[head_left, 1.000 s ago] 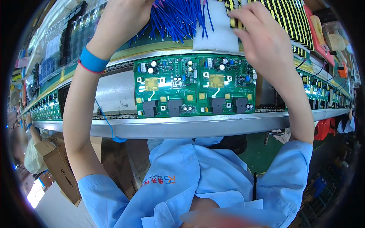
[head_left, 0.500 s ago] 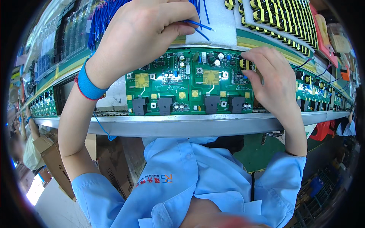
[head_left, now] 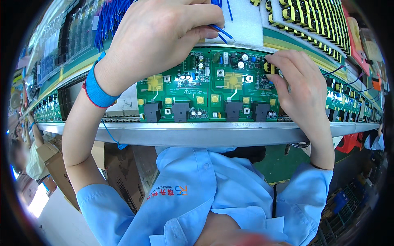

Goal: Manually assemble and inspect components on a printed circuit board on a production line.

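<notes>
My left hand (head_left: 158, 43), a blue strap on its wrist, hovers above the left part of a green circuit board (head_left: 205, 96). Pinched between its thumb and fingers are blue wires (head_left: 224, 33), their ends sticking out to the right. At the board's upper right corner, my right hand (head_left: 301, 84) has its thumb and fingers closed around a small black-and-yellow transformer (head_left: 269, 68). Whether the transformer is fully seated on the board cannot be told. Capacitors and black block-shaped parts stand on the board; my left hand hides its upper left.
A metal rail (head_left: 197, 133) runs along the near side of the line. Beyond the board lie a bundle of blue wires (head_left: 110, 24), white foam (head_left: 246, 26) and rows of black-and-yellow transformers (head_left: 316, 20). More boards (head_left: 347, 100) sit to the right. Another person (head_left: 35, 160) is at far left.
The whole scene has shifted slightly rightward in view, boards and hands together. Both hands keep their grips, the left on the wires and the right on the transformer.
</notes>
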Demonstrator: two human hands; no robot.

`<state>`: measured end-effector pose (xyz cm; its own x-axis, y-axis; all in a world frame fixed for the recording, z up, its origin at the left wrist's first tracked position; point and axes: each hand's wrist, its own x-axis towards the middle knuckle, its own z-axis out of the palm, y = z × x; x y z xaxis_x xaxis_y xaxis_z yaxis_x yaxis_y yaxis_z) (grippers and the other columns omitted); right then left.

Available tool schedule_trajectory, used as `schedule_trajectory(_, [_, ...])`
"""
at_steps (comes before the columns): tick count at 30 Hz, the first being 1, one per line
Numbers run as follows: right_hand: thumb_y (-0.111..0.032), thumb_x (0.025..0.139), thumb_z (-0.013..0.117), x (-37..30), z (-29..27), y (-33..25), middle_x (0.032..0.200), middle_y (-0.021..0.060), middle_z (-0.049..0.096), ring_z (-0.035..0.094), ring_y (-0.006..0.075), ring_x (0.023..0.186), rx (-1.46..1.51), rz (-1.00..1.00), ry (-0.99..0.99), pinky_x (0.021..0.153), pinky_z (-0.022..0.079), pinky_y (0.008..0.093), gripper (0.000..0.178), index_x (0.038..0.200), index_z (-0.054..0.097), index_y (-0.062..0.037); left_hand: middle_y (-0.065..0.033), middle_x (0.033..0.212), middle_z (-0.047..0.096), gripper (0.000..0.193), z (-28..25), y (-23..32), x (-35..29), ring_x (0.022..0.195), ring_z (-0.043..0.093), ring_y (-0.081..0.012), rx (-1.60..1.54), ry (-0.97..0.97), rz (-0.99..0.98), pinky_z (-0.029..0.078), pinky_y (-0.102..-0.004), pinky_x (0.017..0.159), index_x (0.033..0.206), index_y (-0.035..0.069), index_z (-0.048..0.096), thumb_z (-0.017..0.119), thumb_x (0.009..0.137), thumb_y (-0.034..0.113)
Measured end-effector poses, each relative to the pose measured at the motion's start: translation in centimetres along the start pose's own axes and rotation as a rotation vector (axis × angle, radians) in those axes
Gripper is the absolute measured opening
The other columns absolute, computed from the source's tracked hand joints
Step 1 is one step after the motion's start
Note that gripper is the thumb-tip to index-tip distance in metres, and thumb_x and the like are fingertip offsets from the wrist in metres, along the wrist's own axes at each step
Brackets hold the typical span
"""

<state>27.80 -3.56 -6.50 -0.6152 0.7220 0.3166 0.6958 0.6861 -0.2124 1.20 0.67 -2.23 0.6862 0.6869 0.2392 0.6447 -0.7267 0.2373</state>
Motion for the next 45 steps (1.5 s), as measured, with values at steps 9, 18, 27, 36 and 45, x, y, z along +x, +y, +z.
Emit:
schedule_trajectory(9, [-0.007,0.079,0.074,2.2,-2.0,0.7,0.099,0.0102,0.068,0.066,0.0279,0.092,-0.012,-0.029,-0.028,0.079,0.052,0.0387,0.025,0.103,0.071,-0.0035,-0.0051,0.081,0.049,0.006,0.4,-0.4,-0.7,0.073,0.052,-0.0218,0.063,-0.058,0.139,0.038,-0.0334,0.065,0.08,0.01,0.06,0.065,0.077,0.008])
schedule_trajectory(18, [-0.006,0.077,0.063,12.1,0.6,3.6,0.082,0.0121,0.067,0.065,0.0274,0.088,-0.515,-0.096,-0.035,0.084,0.048,0.0375,0.011,0.087,0.067,-0.0027,-0.0025,0.082,0.047,0.009,1.9,0.0,0.5,0.077,0.051,-0.0168,0.155,-0.104,0.298,0.037,-0.031,0.068,0.077,0.011,0.059,0.061,0.081,0.019])
schedule_trajectory(27, [-0.007,0.074,0.063,11.4,0.8,1.4,0.078,0.0114,0.068,0.065,0.0258,0.085,-0.682,-0.118,-0.147,0.087,0.045,0.0373,0.007,0.075,0.069,-0.0046,0.0008,0.073,0.046,0.011,1.6,-0.2,1.1,0.069,0.049,-0.0138,0.184,-0.149,0.388,0.038,-0.0302,0.064,0.081,0.01,0.068,0.063,0.08,0.02])
schedule_trajectory(36, [-0.007,0.076,0.06,11.6,2.2,2.0,0.084,0.0099,0.062,0.06,0.0255,0.09,-0.643,-0.107,0.014,0.083,0.046,0.0356,0.009,0.082,0.065,-0.0042,-0.0016,0.09,0.056,0.031,3.8,-0.3,-1.7,0.08,0.054,-0.0186,0.264,0.162,0.461,0.043,-0.0321,0.072,0.097,0.002,0.067,0.067,0.069,0.017])
schedule_trajectory(45, [-0.005,0.087,0.069,10.4,1.8,5.7,0.109,0.0111,0.069,0.067,0.0218,0.099,-0.456,-0.16,-0.005,0.084,0.051,0.032,0.028,0.115,0.064,-0.0038,0.002,0.07,0.044,0.04,-5.4,0.4,-7.7,0.065,0.044,-0.0152,0.466,0.036,-0.032,0.038,-0.0328,0.068,0.115,0.01,0.071,0.069,0.083,0.034])
